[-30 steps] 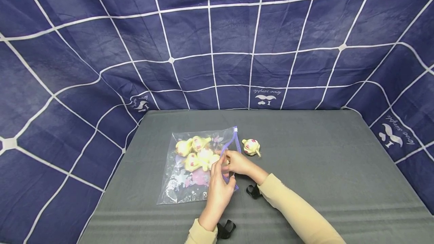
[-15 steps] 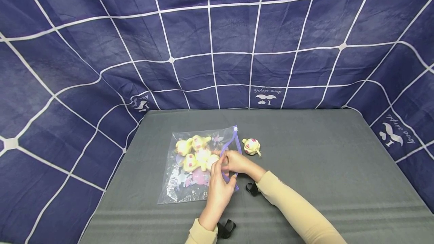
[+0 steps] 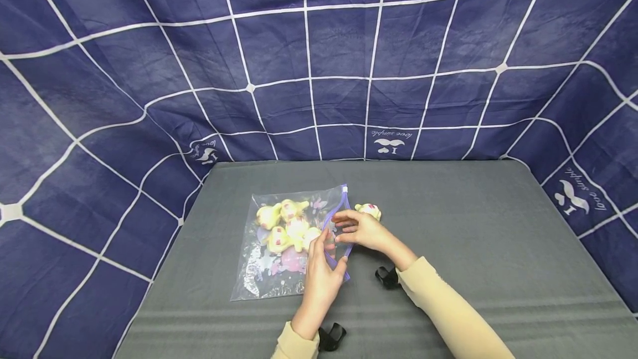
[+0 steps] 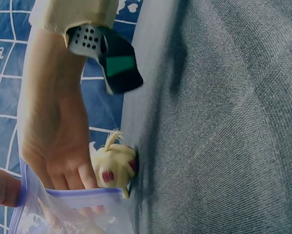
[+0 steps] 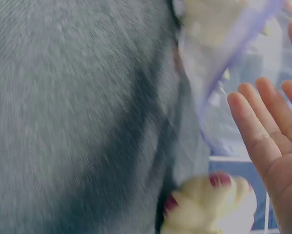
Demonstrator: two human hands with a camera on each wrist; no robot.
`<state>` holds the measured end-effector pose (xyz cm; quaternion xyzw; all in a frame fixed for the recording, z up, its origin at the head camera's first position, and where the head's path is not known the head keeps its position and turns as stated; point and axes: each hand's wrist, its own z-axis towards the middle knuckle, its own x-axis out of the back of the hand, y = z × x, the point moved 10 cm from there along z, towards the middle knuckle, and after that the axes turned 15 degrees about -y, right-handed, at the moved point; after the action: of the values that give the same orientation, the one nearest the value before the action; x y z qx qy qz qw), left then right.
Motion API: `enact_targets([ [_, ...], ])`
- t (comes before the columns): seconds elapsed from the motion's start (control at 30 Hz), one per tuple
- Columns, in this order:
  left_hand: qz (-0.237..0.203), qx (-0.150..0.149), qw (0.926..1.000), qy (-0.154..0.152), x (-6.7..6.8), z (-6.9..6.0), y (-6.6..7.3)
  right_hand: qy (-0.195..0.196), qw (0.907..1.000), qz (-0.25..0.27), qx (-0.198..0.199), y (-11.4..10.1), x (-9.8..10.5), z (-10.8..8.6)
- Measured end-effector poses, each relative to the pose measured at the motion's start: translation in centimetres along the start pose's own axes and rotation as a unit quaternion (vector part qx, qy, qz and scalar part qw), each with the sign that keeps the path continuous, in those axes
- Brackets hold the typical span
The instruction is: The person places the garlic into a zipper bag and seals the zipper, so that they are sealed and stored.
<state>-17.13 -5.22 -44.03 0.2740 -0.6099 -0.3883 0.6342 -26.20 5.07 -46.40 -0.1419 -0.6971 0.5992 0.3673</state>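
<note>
Down in front, grips a clear bag's (image 3: 247,284) purple edge (image 4: 82,193) with the left hand (image 3: 323,273), apparently to keep it agape; holds the right hand (image 3: 365,230) empty at that edge, fingers nearly straight, with five yellowish toys (image 3: 297,227) inside the bag and a loose toy (image 3: 370,211) just beyond, on the bench (image 3: 473,237). Behind, on blue curtain (image 3: 344,43), reads "love simple," upside down.

"How's your light?"
"Bright in my head view, white glare flaring low on the plastic bag (image 3: 251,276)!"
"And the wrist views?"
"Dimmer in my left; in my right, the bag blurs and I see soft shadows streak the grey cloth (image 5: 58,97) left of it."
</note>
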Motion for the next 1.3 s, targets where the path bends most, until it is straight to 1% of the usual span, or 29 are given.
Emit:
enact_targets([
  [0.03,0.0,-0.003,1.0,0.004,0.1,0.0,0.1,0.012,0.9999,0.006,0.008,-0.1,0.5,-0.3],
  [0.17,0.001,-0.016,0.9997,0.018,0.3,-0.2,0.2,0.065,0.997,0.038,0.018,-0.2,2.5,-1.9],
  [0.27,0.0,-0.025,0.9993,0.026,0.4,-0.3,0.3,0.113,0.9916,0.059,0.02,-0.1,4.2,-3.1],
  [0.33,0.001,-0.03,0.9991,0.03,0.5,-0.3,0.4,0.147,0.9872,0.06,0.019,0.0,5.4,-4.0],
  [0.43,0.0,-0.033,0.9989,0.033,0.5,-0.3,0.4,0.194,0.9796,0.053,0.002,0.5,7.1,-5.2],
  [0.53,0.001,-0.034,0.9988,0.034,0.5,-0.3,0.4,0.228,0.9722,0.044,-0.032,1.3,8.2,-6.3],
  [0.63,0.0,-0.034,0.9988,0.035,0.5,-0.3,0.3,0.24,0.9685,0.041,-0.055,2.1,8.7,-6.9],
  [0.67,-0.001,-0.034,0.9988,0.035,0.5,-0.3,0.3,0.244,0.9671,0.043,-0.059,2.3,8.8,-7.1],
  [0.7,-0.002,-0.034,0.9988,0.035,0.5,-0.3,0.3,0.245,0.9665,0.045,-0.063,1.9,8.7,-7.2],
  [0.87,-0.009,-0.025,0.9992,0.029,0.4,-0.3,0.0,0.257,0.9623,0.044,-0.078,2.4,8.8,-7.7],
  [0.9,-0.01,-0.023,0.9993,0.028,0.3,-0.3,0.0,0.258,0.9615,0.042,-0.083,2.5,8.9,-7.8],
  [0.93,-0.011,-0.022,0.9993,0.027,0.3,-0.3,-0.1,0.261,0.9609,0.038,-0.085,3.1,9.0,-7.8],
  [1.17,-0.012,-0.02,0.9995,0.023,0.2,-0.2,-0.1,0.264,0.9582,0.036,-0.104,4.3,9.0,-7.8],
  [1.3,-0.014,-0.021,0.9994,0.022,0.2,-0.1,-0.1,0.255,0.9595,0.016,-0.12,4.8,8.7,-7.5],
])
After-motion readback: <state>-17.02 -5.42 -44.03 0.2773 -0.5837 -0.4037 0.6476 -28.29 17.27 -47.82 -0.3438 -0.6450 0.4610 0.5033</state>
